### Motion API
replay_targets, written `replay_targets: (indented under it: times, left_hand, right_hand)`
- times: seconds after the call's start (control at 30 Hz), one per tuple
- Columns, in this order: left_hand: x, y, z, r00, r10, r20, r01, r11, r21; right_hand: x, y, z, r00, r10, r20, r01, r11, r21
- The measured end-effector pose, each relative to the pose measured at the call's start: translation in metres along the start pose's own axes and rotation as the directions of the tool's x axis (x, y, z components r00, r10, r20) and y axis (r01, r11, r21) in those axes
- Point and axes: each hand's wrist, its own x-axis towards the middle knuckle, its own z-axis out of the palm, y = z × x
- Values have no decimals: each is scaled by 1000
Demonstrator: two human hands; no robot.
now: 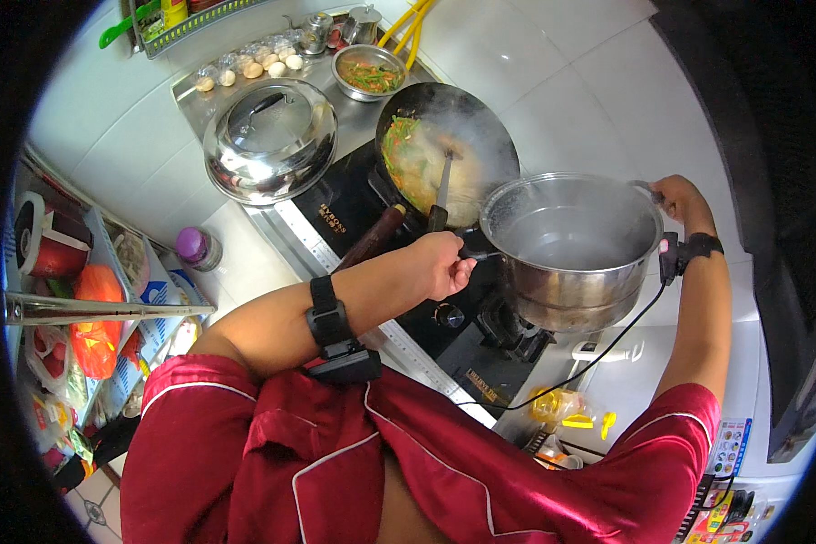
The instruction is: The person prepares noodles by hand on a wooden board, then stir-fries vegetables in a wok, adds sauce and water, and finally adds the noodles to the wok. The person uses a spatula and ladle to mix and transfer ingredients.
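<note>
A large stainless steel pot (571, 292) is held between my two hands above the right side of the black gas stove (442, 353). My left hand (449, 266) grips its near-left handle, and my right hand (683, 200) has the far-right handle. Steam hazes the pot's inside, so its contents are hard to make out. Just beyond it, a wok (496, 129) on the left burner holds noodle-like pale food and green and orange vegetables, also steaming. A spatula (443, 187) rests in the wok, its handle pointing towards me. The wok's wooden handle (374, 234) passes beside my left forearm.
Left of the wok sits a domed steel lid (272, 146). Behind are a bowl of cooked vegetables (370, 76), eggs in a plastic carton (251, 68) and yellow gas hoses (415, 30). A cable (598, 370) hangs from my right wrist. An oil bottle (561, 406) stands lower right.
</note>
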Motion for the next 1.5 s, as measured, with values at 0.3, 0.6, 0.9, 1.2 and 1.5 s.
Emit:
replay_targets:
  times: [0.3, 0.6, 0.9, 1.2, 1.5]
  left_hand:
    - [-4, -1, 1, 998, -57, 0, 57, 998, 13]
    - [4, 4, -4, 997, -80, 7, 81, 996, -42]
    - [5, 9, -5, 998, -64, 19, 65, 997, -38]
    - [2, 13, -4, 998, -69, 0, 69, 997, -18]
    - [14, 16, -11, 991, -126, 41, 126, 992, 20]
  right_hand:
    - [11, -3, 2, 976, -212, 48, 209, 859, -467]
    - [1, -20, 6, 999, -22, 47, 28, 991, -134]
    - [6, -30, -4, 998, -10, 59, 19, 987, -159]
    - [19, -20, -6, 998, -15, 68, 3, 985, 170]
    - [45, -22, -10, 965, -202, 165, 237, 945, -226]
